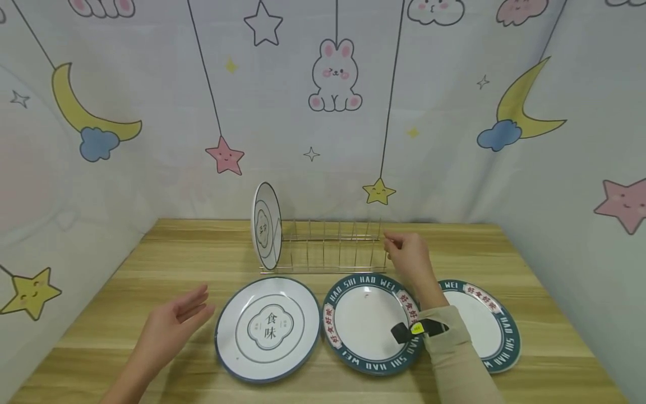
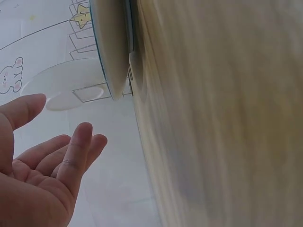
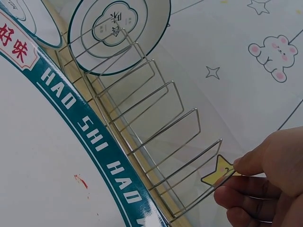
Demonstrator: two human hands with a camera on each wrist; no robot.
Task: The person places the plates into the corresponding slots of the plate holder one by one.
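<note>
A silver wire plate rack (image 1: 323, 272) stands at the back of the table. My right hand (image 1: 411, 259) is at its right end, and in the right wrist view thumb and fingers pinch the rack's last wire loop (image 3: 201, 196). At the rack's left end a white plate (image 1: 266, 224) with a dark rim line stands upright. My left hand (image 1: 171, 325) hovers with relaxed fingers, holding nothing, left of a flat white plate (image 1: 270, 359) with characters at its centre. A green-rimmed plate (image 1: 365, 325) lies in the middle, partly under my right wrist in the head view.
A second green-rimmed plate (image 1: 510, 336) lies at the right, partly hidden by my right forearm. The wood-grain table (image 1: 192, 252) ends at a printed cloth backdrop (image 1: 282, 123) behind the rack, which also hangs along both sides.
</note>
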